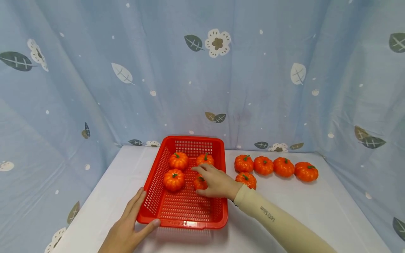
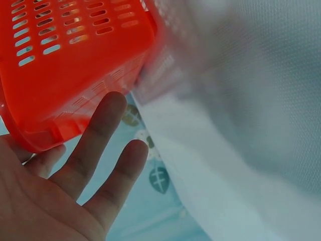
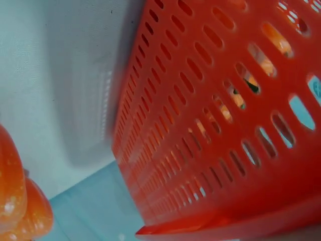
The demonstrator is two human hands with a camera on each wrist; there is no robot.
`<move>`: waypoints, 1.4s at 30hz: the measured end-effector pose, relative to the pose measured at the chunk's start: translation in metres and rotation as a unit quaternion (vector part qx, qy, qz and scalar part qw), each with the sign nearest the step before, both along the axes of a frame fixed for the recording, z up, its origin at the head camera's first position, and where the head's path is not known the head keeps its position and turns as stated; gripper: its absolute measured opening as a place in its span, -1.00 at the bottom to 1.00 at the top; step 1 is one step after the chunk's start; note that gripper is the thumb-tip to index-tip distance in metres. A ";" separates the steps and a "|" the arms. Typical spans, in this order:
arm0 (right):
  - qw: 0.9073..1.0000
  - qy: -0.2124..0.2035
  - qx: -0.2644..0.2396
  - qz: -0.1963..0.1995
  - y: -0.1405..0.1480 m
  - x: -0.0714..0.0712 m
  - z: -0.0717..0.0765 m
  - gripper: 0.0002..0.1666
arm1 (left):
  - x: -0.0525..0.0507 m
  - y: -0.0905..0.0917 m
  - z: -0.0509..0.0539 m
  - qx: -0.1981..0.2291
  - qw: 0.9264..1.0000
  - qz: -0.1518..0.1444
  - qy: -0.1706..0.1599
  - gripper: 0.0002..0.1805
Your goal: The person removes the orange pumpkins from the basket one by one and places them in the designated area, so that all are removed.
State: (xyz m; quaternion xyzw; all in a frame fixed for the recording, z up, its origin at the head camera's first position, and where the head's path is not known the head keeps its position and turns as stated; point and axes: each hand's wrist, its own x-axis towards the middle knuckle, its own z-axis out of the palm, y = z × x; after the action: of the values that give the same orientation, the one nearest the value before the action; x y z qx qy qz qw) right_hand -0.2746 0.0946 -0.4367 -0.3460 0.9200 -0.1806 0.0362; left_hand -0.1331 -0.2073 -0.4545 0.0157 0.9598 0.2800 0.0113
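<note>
A red plastic basket (image 1: 186, 224) holds several small orange pumpkins with green stems. My left hand (image 1: 128, 219) rests at its near-left corner, thumb on the rim, the other fingers extended along the outside wall. In the left wrist view, two fingers of that hand stand apart near the basket wall (image 2: 75, 65). Over the right rim reaches my right hand (image 1: 218, 181), thumb and fingers spread around a pumpkin (image 1: 200, 182) in the basket. That pumpkin is partly hidden by the hand. The right wrist view shows the slotted basket wall (image 3: 185, 100) but no fingers.
Right of the basket, a row of pumpkins (image 1: 283, 167) lies along the back of the white table (image 1: 303, 211). One more pumpkin (image 1: 246, 180) sits in front of the row's left end, near the right forearm. A blue patterned curtain (image 1: 171, 88) encloses the table's back and sides.
</note>
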 end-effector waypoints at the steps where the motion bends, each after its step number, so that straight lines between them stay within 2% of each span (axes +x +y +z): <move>1: 1.000 0.007 0.014 0.001 -0.001 0.000 -0.001 -0.08 | 0.000 0.000 0.000 0.000 1.000 -0.001 0.002 0.11; 7: 0.996 0.041 0.079 0.003 -0.003 0.002 -0.007 -0.10 | 0.000 0.000 -0.001 -0.001 1.000 0.001 0.010 0.11; 15: 0.994 0.071 0.088 0.002 -0.003 0.003 -0.009 -0.15 | 0.000 0.001 -0.001 0.001 1.000 0.003 0.006 0.13; 21: 0.993 0.077 0.093 0.001 -0.004 0.003 -0.009 -0.25 | 0.001 0.001 -0.003 0.008 1.000 0.003 0.013 0.10; 27: 0.993 0.083 0.084 0.006 -0.004 0.004 -0.009 -0.30 | 0.002 0.000 -0.005 0.007 1.000 0.005 0.024 0.08; 32: 0.995 0.079 0.067 0.003 -0.004 0.005 -0.009 -0.31 | 0.002 0.000 -0.004 0.006 1.000 0.006 0.019 0.09; 38: 0.997 0.073 0.028 0.006 -0.003 0.004 -0.011 -0.32 | 0.001 0.000 -0.004 0.004 1.000 0.005 0.017 0.10; 42: 0.997 0.074 -0.014 0.024 -0.003 0.003 -0.011 -0.31 | 0.000 0.000 -0.003 0.002 1.000 0.006 0.011 0.10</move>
State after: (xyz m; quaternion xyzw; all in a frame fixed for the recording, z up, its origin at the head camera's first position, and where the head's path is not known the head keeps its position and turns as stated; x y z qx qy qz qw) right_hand -0.2714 0.0916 -0.4474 -0.3805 0.9092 -0.1659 -0.0324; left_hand -0.1330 -0.2075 -0.4571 0.0134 0.9593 0.2821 -0.0010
